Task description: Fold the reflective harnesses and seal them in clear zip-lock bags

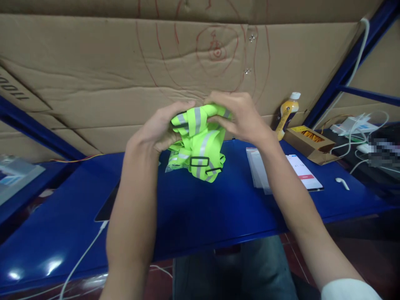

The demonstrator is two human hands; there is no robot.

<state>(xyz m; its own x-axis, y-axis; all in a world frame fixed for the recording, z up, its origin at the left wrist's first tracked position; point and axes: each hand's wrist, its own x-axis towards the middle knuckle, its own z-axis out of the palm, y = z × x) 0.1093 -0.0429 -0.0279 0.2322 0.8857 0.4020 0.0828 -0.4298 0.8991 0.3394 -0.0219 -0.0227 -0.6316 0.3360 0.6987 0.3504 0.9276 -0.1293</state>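
Both hands hold a bundled neon-yellow reflective strap harness (204,143) with silver-grey stripes and black slide buckles. My left hand (164,127) is closed around its left side, the thumb along the top edge. At the upper right, my right hand (236,114) pinches the folded straps between thumb and fingers. The lower straps hang loose in front of the cardboard, just above the blue table (200,216). Beneath the bundle on the left is a clear plastic bag (172,166) with some neon material visible by it; whether it is inside cannot be made out.
Right of the hands lie clear plastic bags (256,168), a lit phone (303,173) and a white earbud (343,183). A yellow drink bottle (286,114) and an open cardboard box (309,143) stand behind them. A dark device (108,206) with a white cable lies left. A cardboard wall (109,62) closes the back.
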